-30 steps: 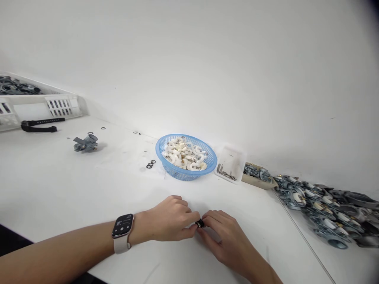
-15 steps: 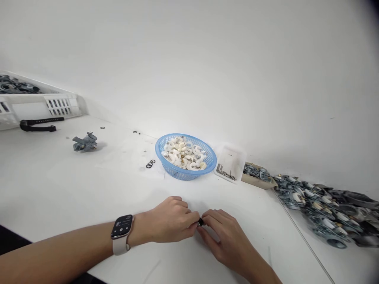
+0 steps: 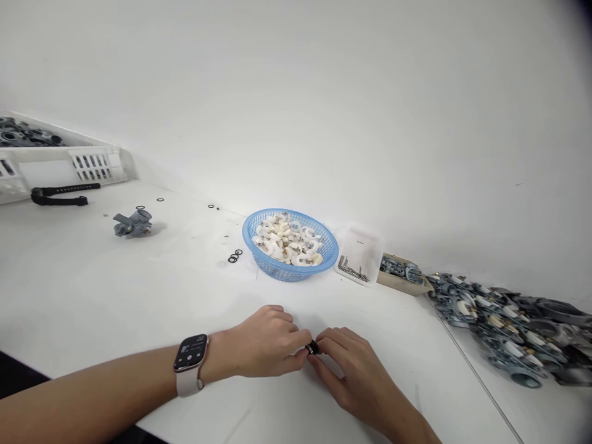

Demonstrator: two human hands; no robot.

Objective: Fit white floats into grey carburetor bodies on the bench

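Between the fingertips of both hands is a small black cylindrical part (image 3: 312,347) with a shiny metal bit at its left; the fingers hide most of it. My left hand (image 3: 266,344), with a smartwatch (image 3: 190,356) on its wrist, pinches the part from the left. From the right, my right hand (image 3: 354,373) grips its other end with thumb and fingers. Both hands are low over the white table, in front of a blue basket (image 3: 290,271) full of white plastic floats (image 3: 287,239).
Right of the basket stand a clear tray (image 3: 361,246) of thin metal pins, a box (image 3: 402,283) of metal parts and a carburetor heap (image 3: 499,327). Leftward lie black O-rings (image 3: 234,256), one carburetor (image 3: 133,223), a black watch (image 3: 60,196) and a white crate (image 3: 65,166).
The small black part has turned slightly between my fingertips, showing a bit more of itself. Both hands stay in nearly the same place.
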